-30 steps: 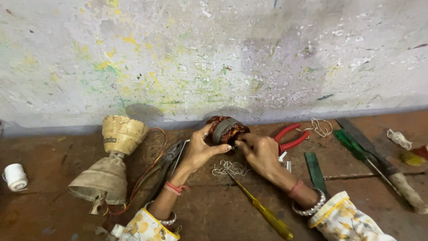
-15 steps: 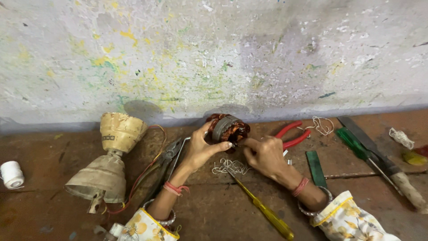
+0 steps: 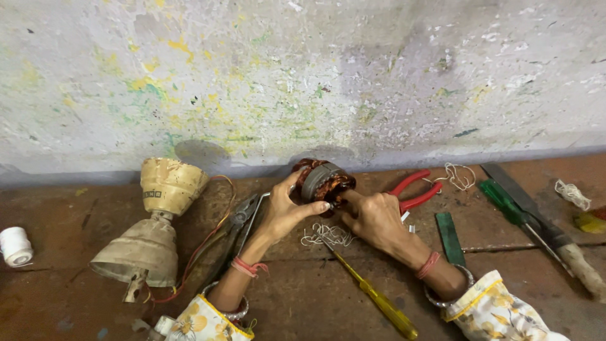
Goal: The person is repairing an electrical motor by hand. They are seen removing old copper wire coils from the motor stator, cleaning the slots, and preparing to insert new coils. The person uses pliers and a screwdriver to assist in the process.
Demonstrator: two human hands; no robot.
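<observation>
At the floor's far edge by the wall, the left hand [image 3: 284, 213] grips the copper-wound stator [image 3: 322, 180] while the right hand [image 3: 374, 218] pinches at its winding; a slip could probably snap or nick the thin wire.

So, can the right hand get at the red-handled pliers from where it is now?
Probably yes. The red-handled pliers lie on the floor just beside the right hand, with nothing between them. But that hand is now busy at the copper-wound motor coil, which the left hand also holds, so it must let go first.
</observation>
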